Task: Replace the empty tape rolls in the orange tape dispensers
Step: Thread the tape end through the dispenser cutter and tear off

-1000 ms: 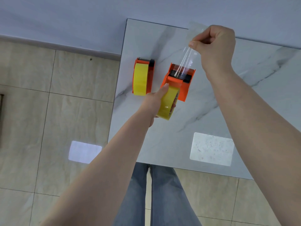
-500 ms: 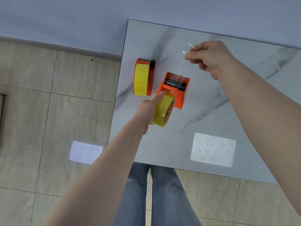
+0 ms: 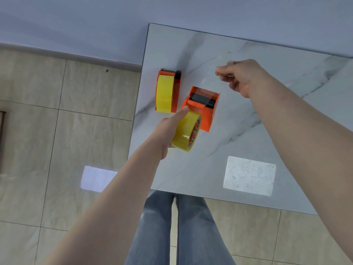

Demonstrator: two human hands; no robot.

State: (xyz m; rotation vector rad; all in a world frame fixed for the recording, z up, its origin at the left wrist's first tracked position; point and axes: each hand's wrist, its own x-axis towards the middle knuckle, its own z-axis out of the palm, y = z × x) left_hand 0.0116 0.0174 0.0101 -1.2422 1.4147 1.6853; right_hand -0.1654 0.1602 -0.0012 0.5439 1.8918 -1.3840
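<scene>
Two orange tape dispensers stand on the marble table (image 3: 267,131). The left dispenser (image 3: 168,91) carries a full yellow tape roll and stands by the table's left edge. My left hand (image 3: 169,129) grips the second dispenser (image 3: 204,109) by its yellow tape roll (image 3: 186,131), tilted, with the toothed cutter pointing away from me. My right hand (image 3: 239,77) hovers beyond that cutter, fingers pinched on a clear strip of tape that is barely visible against the marble.
The table's left edge runs just beside the left dispenser, with tiled floor (image 3: 57,150) below. A pale wall (image 3: 172,12) borders the table's far side. My legs in jeans (image 3: 177,226) stand at the near edge.
My right hand has come down and toward the table with the pulled tape strip. The held dispenser has tilted and shifted slightly toward me.
</scene>
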